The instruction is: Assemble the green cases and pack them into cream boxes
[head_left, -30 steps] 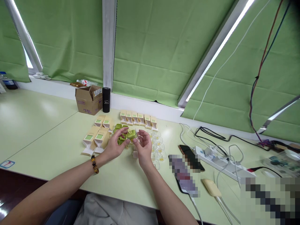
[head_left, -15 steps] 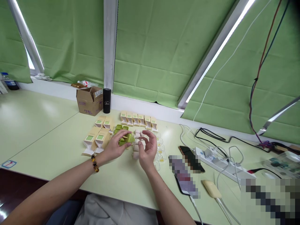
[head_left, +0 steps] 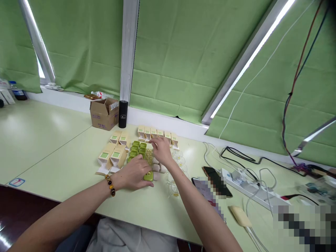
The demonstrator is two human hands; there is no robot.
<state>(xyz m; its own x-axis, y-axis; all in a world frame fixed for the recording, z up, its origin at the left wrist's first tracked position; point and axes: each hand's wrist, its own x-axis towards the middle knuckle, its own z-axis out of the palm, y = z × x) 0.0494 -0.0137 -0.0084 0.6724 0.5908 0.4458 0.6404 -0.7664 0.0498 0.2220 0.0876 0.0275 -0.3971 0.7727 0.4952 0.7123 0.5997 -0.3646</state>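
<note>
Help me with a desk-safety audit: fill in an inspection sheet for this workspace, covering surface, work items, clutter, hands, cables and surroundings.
Surface: pale table, sticker near its front edge.
Work items: green containers in rows, small yellowish pieces, white pieces, clear cups, cartons.
Clutter: open cardboard box, black tumbler, dark phone.
Hands: left hand at the front green container, grip unclear; right hand over the work items, contact unclear.
Cables: power strip with plugs; loosely coiled black cable.
Surroundings: green blinds behind the table.
</note>
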